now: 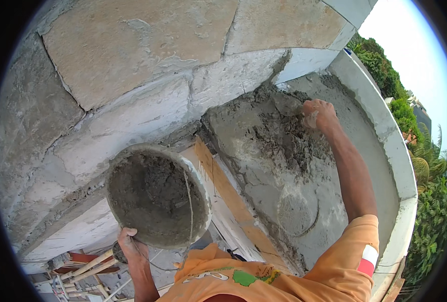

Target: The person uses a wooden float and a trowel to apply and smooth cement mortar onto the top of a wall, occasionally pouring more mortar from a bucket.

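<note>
My left hand (pixel 133 246) holds a round bucket (pixel 203 189) by its lower rim, thumb over the edge. The bucket is tilted toward me, with wet grey mortar (pixel 155 194) coating its inside. A thin handle (pixel 190 201) hangs across its right side. My right hand (pixel 320 115) is closed in a fist at the far end of a rough heap of mortar (pixel 289 133) on the ledge (pixel 304 201). What it grips, if anything, is hidden by the fist and the mortar.
A block wall (pixel 143 45) rises ahead and to the left. A wooden board (pixel 228 199) edges the ledge beside the bucket. A low curved parapet (pixel 392 136) bounds the right side, with trees beyond. Bamboo poles (pixel 90 266) and planks lie far below at lower left.
</note>
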Action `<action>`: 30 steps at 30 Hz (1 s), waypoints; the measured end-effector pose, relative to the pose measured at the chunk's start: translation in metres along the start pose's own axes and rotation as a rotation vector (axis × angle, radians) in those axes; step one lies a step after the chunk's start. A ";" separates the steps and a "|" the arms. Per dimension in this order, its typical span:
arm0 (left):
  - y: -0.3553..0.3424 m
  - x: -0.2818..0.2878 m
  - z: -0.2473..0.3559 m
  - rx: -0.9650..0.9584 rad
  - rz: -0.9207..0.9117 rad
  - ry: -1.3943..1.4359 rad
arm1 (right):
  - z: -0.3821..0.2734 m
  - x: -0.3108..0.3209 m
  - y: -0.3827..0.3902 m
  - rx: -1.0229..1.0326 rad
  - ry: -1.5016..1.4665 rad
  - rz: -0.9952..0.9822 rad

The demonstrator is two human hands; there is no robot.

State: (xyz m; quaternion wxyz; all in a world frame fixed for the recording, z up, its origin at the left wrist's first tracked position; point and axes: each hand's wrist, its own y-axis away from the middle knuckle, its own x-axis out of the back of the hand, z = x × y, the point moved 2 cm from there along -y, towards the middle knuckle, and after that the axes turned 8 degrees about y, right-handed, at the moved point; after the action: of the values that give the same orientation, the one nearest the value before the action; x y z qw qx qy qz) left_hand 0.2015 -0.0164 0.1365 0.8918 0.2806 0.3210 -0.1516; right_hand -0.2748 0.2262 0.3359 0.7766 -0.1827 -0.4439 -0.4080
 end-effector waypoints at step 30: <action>-0.006 0.033 0.008 -0.043 0.008 0.132 | -0.018 0.002 -0.034 -0.035 0.125 0.039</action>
State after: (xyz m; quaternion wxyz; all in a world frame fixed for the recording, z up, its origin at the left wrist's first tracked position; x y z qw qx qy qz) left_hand 0.2272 -0.0288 0.1175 0.8751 0.2719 0.3811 -0.1224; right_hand -0.2919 0.1932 0.3253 0.8074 -0.1790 -0.3835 -0.4111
